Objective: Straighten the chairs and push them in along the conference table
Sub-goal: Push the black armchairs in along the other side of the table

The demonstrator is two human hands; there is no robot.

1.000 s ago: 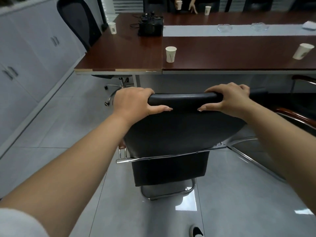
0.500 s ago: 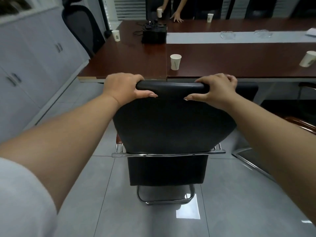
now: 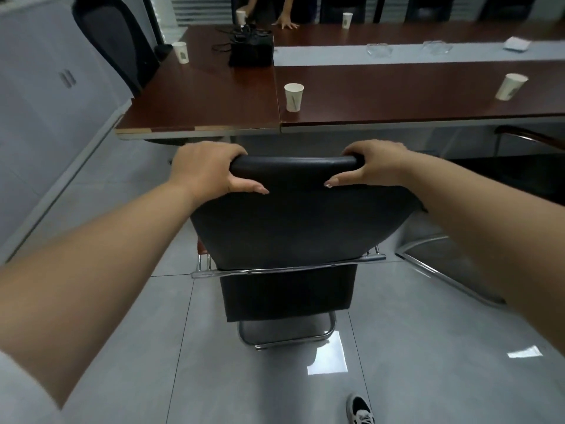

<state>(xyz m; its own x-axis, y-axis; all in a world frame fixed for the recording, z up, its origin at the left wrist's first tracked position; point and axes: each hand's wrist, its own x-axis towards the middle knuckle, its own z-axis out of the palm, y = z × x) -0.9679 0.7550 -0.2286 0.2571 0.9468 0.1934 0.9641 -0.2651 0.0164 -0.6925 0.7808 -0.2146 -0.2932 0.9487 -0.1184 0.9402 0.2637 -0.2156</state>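
Observation:
A black leather chair (image 3: 293,228) on a chrome sled frame stands in front of me, its back towards me and its seat facing the dark wood conference table (image 3: 214,96). My left hand (image 3: 208,169) grips the left end of the backrest's top edge, fingers over the top and thumb on the rear face. At the right end of that edge my right hand (image 3: 373,165) grips the same way. The chair's top edge sits just short of the table's near edge. The seat is hidden behind the backrest.
Paper cups (image 3: 294,97) (image 3: 511,86) (image 3: 181,52) and a black bag (image 3: 251,50) stand on the table. Another chair (image 3: 526,175) is to the right, a tall black office chair (image 3: 113,41) at the table's left end. White cabinets (image 3: 36,96) line the left wall. A person's hand (image 3: 286,24) rests on the far side.
Both hands kept their grip on the backrest. The chair shifted in view over the frames and now sits slightly lower, with its top edge just below the table's near edge.

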